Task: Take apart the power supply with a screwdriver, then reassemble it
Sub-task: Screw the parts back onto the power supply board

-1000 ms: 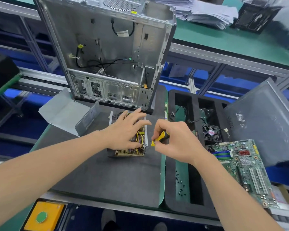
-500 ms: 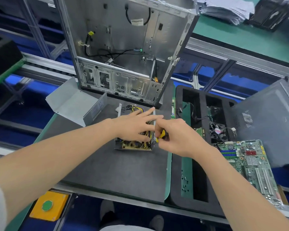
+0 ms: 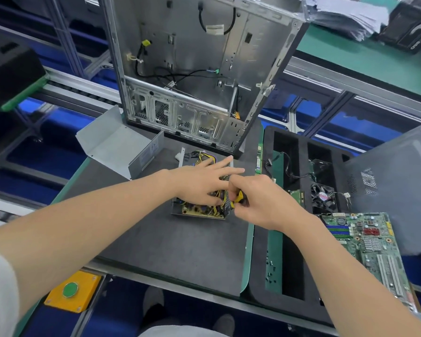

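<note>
The opened power supply (image 3: 199, 211) lies on the dark mat, its circuit board and yellow wires exposed. My left hand (image 3: 201, 182) rests flat on top of it with fingers stretched out to the right. My right hand (image 3: 258, 198) grips a yellow-and-black screwdriver (image 3: 238, 199) at the supply's right side; the tip is hidden behind my fingers. The supply's grey metal cover (image 3: 118, 144) lies apart at the back left of the mat.
An empty computer case (image 3: 199, 69) stands upright behind the supply. A black foam tray (image 3: 291, 239) on the right holds a fan (image 3: 322, 197), cables and several loose screws (image 3: 270, 267). A motherboard (image 3: 367, 242) and a grey side panel (image 3: 394, 186) lie further right.
My right hand has drawn in closer to the left hand and the supply's right edge. The view has shifted, with the scene sliding right and down in the picture.
</note>
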`<control>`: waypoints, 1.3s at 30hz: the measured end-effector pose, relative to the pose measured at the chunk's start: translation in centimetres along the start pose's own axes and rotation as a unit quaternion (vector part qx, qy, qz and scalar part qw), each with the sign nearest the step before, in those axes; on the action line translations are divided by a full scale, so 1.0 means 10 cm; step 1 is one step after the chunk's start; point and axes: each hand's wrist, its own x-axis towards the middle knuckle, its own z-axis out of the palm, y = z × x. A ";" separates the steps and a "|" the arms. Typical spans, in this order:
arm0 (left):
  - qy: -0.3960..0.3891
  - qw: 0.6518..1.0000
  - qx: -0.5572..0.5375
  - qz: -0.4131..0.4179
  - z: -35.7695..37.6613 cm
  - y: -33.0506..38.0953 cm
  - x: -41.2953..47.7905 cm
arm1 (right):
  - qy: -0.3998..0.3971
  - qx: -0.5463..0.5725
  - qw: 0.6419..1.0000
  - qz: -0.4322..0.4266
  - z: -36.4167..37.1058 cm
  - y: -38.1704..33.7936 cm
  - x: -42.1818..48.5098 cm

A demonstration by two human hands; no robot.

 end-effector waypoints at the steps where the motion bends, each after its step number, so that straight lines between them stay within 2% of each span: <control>1: 0.002 1.000 0.000 0.001 0.00 0.00 0.00 | 0.001 0.001 1.000 0.000 0.00 0.00 0.00; 14: 0.019 1.000 -0.014 0.003 0.01 0.00 -0.02 | -0.003 -0.009 1.000 -0.008 0.01 -0.02 0.01; 27: 0.034 0.999 0.042 0.003 0.07 -0.03 0.02 | -0.038 -0.022 0.999 0.006 0.02 -0.07 0.06; 31: 0.036 0.999 0.034 0.008 0.08 -0.03 0.03 | -0.016 -0.013 1.000 0.010 -0.02 -0.06 0.02; 36: 0.033 0.998 0.056 0.004 0.05 -0.04 -0.01 | 0.054 0.041 0.998 0.014 -0.09 -0.01 -0.10; 37: 0.042 0.998 0.048 0.000 0.02 -0.01 -0.03 | 0.061 0.053 0.997 0.019 -0.11 0.00 -0.11; 39: 0.111 0.994 0.019 0.000 -0.02 0.10 -0.10 | 0.065 0.076 0.995 0.027 -0.10 0.04 -0.15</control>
